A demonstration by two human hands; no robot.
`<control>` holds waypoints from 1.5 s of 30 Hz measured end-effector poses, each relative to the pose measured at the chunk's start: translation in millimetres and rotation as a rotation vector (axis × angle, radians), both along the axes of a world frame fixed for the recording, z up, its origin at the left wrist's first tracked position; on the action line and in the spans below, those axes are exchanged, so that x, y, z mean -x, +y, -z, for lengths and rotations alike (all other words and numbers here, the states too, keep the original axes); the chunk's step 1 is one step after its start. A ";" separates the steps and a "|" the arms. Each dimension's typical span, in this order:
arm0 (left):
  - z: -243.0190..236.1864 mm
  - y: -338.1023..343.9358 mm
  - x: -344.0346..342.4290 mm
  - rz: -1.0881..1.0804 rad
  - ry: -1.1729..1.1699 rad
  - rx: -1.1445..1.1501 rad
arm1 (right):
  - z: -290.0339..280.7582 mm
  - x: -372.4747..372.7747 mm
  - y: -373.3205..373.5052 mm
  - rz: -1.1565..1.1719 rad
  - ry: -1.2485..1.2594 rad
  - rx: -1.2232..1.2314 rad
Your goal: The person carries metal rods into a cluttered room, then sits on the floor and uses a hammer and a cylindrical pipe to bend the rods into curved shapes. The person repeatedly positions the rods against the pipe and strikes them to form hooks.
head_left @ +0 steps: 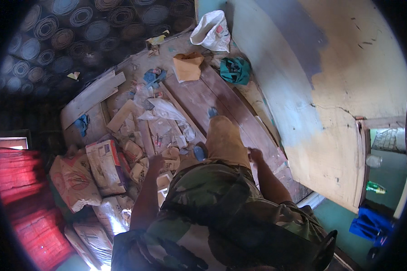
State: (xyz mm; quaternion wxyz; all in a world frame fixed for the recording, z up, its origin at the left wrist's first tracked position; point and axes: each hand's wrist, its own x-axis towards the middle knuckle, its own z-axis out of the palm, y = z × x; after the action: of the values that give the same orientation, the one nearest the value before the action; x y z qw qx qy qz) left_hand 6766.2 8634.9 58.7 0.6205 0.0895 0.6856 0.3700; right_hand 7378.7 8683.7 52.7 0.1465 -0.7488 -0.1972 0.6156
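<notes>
My left hand hangs beside my left thigh, above scattered cement-bag paper. Its fingers look curled in, and nothing shows in them. At my right side, my right hand hangs over reddish-brown boards. Its fingers are a little apart and hold nothing visible. I stand in tan trousers and a camouflage top, one foot ahead of the other on the littered floor. Blue footwear shows at my left foot.
Full paper sacks are stacked at left near a red curtain. Loose boards, crumpled plastic and torn paper litter the floor. Ahead lie a tan bag, a white sack and a green bag. A painted panel stands right.
</notes>
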 end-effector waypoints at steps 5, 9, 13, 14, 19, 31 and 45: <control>23.2 -80.6 8.5 0.026 0.147 0.161 | 1.0 32.5 -21.1 0.152 0.039 0.281; 44.4 -166.7 -59.9 -0.193 0.001 0.664 | 85.7 -85.5 -14.6 -0.238 -0.051 0.127; 0.7 -108.7 -24.2 -0.197 -0.016 0.656 | 97.0 -14.2 148.9 -0.335 0.063 0.324; -4.6 -94.0 -27.7 -0.117 0.021 0.616 | 102.8 -5.9 194.0 -0.219 0.007 0.270; -21.2 42.9 -58.1 -0.310 0.001 0.551 | 62.7 51.7 454.2 0.054 0.036 -0.060; -54.8 215.1 -134.0 -0.404 -0.135 0.425 | 80.4 59.6 646.0 -0.351 0.046 -0.054; -88.0 150.4 -189.5 -0.732 -0.163 0.588 | 80.0 110.3 684.5 -0.592 -0.086 0.073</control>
State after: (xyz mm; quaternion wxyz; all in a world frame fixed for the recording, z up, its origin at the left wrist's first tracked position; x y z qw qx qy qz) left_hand 6955.7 8785.4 146.7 0.5001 -0.3666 0.6969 0.3604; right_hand 7268.4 9368.3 -27.3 -0.0750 -0.6891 -0.3906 0.6058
